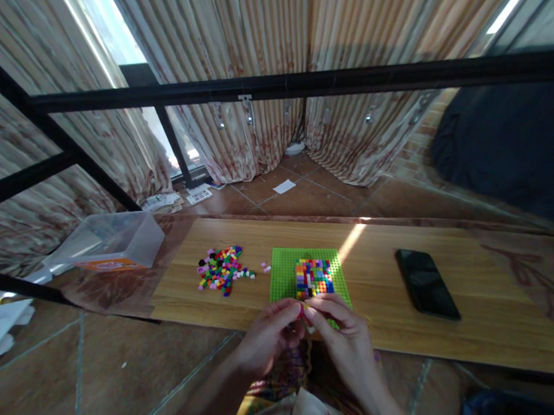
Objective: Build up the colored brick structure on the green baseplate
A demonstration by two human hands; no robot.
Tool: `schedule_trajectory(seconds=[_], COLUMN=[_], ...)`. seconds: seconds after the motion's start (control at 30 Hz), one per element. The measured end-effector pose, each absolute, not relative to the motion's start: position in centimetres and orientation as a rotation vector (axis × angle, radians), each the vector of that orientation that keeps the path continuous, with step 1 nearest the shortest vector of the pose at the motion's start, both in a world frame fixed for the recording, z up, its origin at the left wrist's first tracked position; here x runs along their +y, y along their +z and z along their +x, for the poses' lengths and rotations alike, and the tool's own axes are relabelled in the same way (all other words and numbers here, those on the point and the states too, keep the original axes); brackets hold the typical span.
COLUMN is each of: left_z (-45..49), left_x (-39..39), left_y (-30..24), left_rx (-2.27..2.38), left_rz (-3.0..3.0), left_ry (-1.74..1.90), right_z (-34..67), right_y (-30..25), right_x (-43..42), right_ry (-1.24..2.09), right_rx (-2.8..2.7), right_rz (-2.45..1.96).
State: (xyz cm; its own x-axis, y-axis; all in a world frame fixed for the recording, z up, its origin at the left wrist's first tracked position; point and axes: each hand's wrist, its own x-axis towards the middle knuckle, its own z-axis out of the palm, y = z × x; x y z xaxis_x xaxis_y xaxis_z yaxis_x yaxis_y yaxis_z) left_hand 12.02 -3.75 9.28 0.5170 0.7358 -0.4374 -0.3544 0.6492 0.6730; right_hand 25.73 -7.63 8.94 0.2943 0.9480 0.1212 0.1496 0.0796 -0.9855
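At the near edge of the green baseplate [283, 270], my two hands meet fingertip to fingertip. My left hand [277, 329] is closed in a pinch on a small pink toy brick [302, 310]. Touching it from the other side, my right hand [343, 328] is pinched too, with a speck of yellow at its fingertips that looks like another small toy brick. Behind the fingers, a block of multicoloured toy bricks [314, 275] is pressed onto the baseplate. Its near part is hidden by my hands. To the left lies a loose heap of toy bricks [222, 270] in many colours.
A wooden board [375, 276] carries all this, with a black phone [427, 284] on its right. Beyond its left end sits a clear plastic bin [119, 239]. A dark metal rail [269, 86] crosses before the curtains [266, 33]. Papers [284, 186] lie on the tiled floor.
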Motion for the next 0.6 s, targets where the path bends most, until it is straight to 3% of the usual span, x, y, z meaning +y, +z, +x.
schedule_trajectory(seconds=[0.6], left_z=[11.0], left_x=[-2.5], left_y=[9.5], left_rx=[0.697], left_rz=[0.684], left_ry=[0.474], right_z=[26.4], right_y=[9.3], right_x=[-8.0], right_ry=[1.289], right_rx=[-1.050], right_rz=[-1.157])
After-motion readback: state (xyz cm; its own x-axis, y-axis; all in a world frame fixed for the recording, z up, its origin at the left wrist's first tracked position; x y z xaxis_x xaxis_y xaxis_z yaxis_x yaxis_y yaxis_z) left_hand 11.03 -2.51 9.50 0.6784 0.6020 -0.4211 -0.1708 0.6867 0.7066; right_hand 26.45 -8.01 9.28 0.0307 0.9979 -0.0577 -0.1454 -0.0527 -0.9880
